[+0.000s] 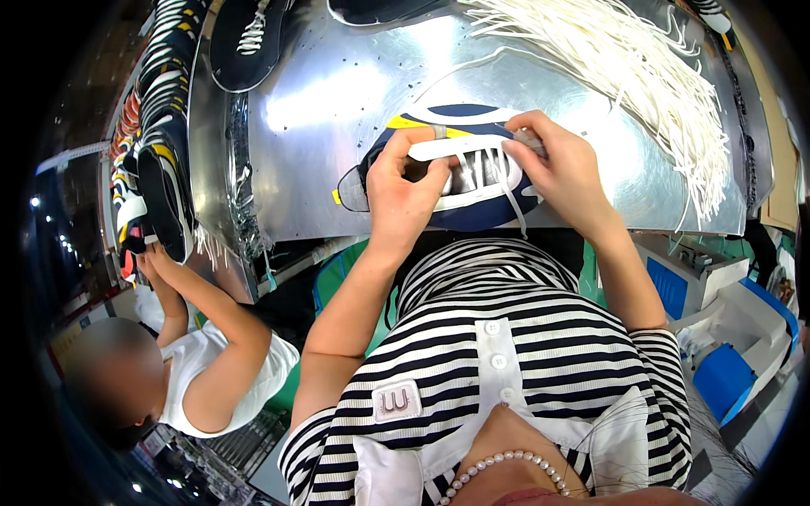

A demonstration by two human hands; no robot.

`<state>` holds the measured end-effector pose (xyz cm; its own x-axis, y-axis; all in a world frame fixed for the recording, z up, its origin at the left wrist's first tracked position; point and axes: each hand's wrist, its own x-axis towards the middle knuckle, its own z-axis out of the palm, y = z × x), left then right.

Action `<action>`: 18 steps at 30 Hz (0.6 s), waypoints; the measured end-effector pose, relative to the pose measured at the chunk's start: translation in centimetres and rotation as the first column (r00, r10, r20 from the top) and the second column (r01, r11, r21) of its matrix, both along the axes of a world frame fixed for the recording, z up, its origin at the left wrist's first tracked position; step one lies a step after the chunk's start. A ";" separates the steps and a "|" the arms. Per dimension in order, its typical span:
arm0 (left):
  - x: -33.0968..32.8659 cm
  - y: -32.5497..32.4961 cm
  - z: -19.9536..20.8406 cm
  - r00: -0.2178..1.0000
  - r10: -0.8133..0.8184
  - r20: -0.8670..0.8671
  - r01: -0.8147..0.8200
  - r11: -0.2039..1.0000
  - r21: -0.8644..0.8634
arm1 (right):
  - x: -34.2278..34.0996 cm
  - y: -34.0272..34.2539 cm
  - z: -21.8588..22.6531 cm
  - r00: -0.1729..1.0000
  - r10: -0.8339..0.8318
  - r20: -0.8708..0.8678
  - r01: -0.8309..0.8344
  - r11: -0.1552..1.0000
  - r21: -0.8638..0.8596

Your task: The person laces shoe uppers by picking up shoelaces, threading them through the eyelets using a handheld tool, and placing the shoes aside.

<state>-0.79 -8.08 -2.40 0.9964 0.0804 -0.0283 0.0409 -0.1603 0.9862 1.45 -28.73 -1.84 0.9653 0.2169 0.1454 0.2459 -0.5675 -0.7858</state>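
Both hands grip one navy sneaker [460,173] at the metal table's [337,110] near edge: left hand [405,190] clasps its tongue, right hand [561,169] pinches a white lace [510,194]. Its long axis runs left-right, toe direction unclear. Beyond lies one bundle of white laces [641,76].

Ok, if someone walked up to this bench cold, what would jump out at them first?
Probably the navy, white and yellow shoe at the near edge of the shiny metal table, gripped by the left hand and right hand around its laces. Next, the big sheaf of loose white laces fanned across the table's far right, and the row of matching shoes hanging off its left.
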 end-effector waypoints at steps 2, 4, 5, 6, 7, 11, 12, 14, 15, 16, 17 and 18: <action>0.0 0.5 0.3 0.997 -0.021 -0.075 0.031 0.990 0.136 | 0.5 0.6 -1.6 0.997 -0.074 0.020 0.075 0.996 -0.057; -0.2 1.5 0.7 0.974 -0.039 -0.222 0.037 0.999 -0.011 | 1.4 0.5 -2.1 0.992 -0.119 0.049 0.121 0.992 -0.031; -0.2 1.8 0.8 0.974 -0.067 -0.218 0.052 0.996 -0.074 | 1.9 0.5 -2.4 0.984 -0.159 0.081 0.160 0.987 -0.006; -0.2 1.9 0.9 0.973 -0.095 -0.211 0.067 0.988 -0.138 | 2.4 0.2 -2.7 0.983 -0.179 0.033 0.174 0.979 0.110; -0.6 2.1 1.5 0.973 -0.094 -0.212 0.065 0.988 -0.139 | 2.4 -0.1 -2.7 0.983 -0.179 0.037 0.167 0.964 0.207; -3.4 2.6 4.4 0.958 -0.287 0.021 0.233 0.814 0.533 | -1.5 -2.1 0.2 0.939 -0.035 -0.342 0.087 0.987 0.138; -3.8 2.1 4.6 0.950 -0.311 0.032 0.225 0.753 0.619 | -2.4 -1.9 0.3 0.969 0.033 -0.245 -0.026 0.999 0.033; -3.0 0.0 4.3 0.880 -0.436 0.190 0.124 0.596 0.794 | -4.0 -1.1 -1.0 0.983 0.140 -0.122 -0.157 0.978 -0.139; -2.7 -0.7 3.4 0.902 -0.407 0.146 0.143 0.600 0.787 | -4.1 -1.2 -0.5 0.984 0.144 -0.107 -0.158 0.977 -0.142; -2.2 -1.0 2.4 0.921 -0.375 0.104 0.154 0.598 0.787 | -3.8 -1.1 -0.2 0.998 0.059 -0.013 -0.060 0.991 -0.118; -1.1 -0.9 1.7 0.912 -0.352 0.208 0.047 0.596 0.801 | -3.6 -0.9 0.0 0.996 -0.036 0.078 0.043 0.995 -0.086; -0.3 -0.5 1.4 0.916 -0.314 0.251 0.010 0.643 0.766 | -3.7 -1.0 0.1 0.994 -0.034 0.102 0.042 0.996 -0.079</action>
